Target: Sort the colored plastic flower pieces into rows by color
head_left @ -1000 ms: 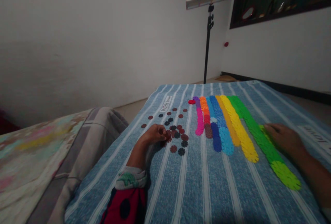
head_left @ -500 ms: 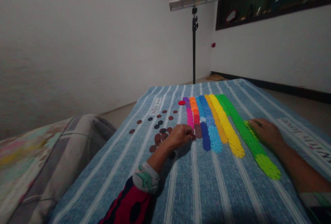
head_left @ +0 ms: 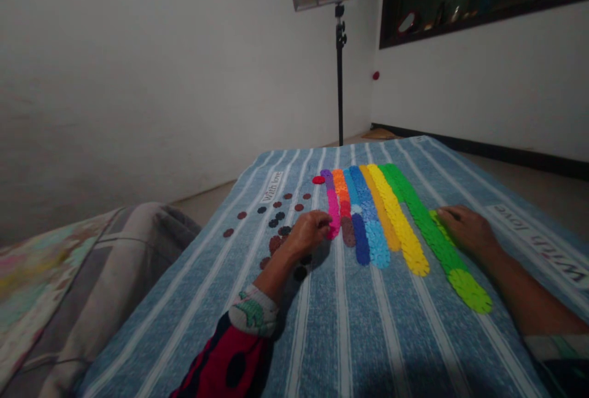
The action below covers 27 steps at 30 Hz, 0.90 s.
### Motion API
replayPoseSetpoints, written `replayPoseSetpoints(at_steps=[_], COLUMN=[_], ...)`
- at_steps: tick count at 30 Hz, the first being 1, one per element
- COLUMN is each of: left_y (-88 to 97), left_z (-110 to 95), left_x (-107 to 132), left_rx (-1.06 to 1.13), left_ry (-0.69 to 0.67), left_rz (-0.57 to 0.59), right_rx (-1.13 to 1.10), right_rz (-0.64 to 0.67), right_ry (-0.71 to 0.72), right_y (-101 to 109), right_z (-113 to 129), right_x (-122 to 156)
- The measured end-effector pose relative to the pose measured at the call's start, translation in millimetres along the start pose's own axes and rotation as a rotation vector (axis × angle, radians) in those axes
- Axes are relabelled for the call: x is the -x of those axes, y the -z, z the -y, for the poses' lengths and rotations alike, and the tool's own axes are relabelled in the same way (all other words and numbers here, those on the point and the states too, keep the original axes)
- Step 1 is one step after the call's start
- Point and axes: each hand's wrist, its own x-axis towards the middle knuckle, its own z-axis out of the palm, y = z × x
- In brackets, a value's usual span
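Left hand (head_left: 310, 232): well left of the yellow row (head_left: 400, 220), fingertips drawn together at the near end of the pink row (head_left: 333, 208); cannot tell whether a disc is pinched between them. Right hand (head_left: 464, 226): right of the yellow row, palm down, fingers lightly bent on a short run of lime discs (head_left: 440, 224); whether they grip or merely rest, cannot tell. Between that run and the yellow row lies the long green row (head_left: 426, 223), its near end bright lime, reaching closer to the wearer than the yellow. All rows are notched discs, lapped one on another. Immediately left of the yellow row, an amber row (head_left: 384, 214); next leftward, a blue row (head_left: 365, 199) turning lighter at its near end; then a narrower one ending in dark blue (head_left: 362, 241); then orange (head_left: 340, 183) running through red to brown (head_left: 348, 232); outermost, the pink, purple at its far end. A red disc (head_left: 318, 180) sits left of the yellow row's far end. Farther left than all the rows, loose brown discs (head_left: 275, 243) and black discs (head_left: 300, 273) lie scattered, some partly behind the left forearm. Under everything, a blue striped cloth (head_left: 317, 336). Beyond the yellow row's far end, a black stand (head_left: 340, 91).
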Motion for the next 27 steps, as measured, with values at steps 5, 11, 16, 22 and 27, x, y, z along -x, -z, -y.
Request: replayPoseSetpoints(at_steps=[5,11,16,22,27], left_y=[40.6,66.6,63.3,55.7,52.0], left_z=[34,74,88,80,81], left_x=[27,60,72,69,65], left_rx=[-0.111,-0.186,-0.041,-0.035,-0.005], left_ry=[0.218,0.409,0.459,0.505,0.498], left_rz=[0.006,0.036,0.023,0.017,0.001], right_rx=[0.027,0.094,0.116,0.111,0.083], right_rz=[0.041,0.073,0.063,0.061,0.051], right_ry=[0.012,-0.035,-0.023,-0.02,-0.046], right_y=[3,-1,-7,-6,-3], right_z=[0,-12,-23,-23,-18], right_x=[1,-2,-4,-4,-3])
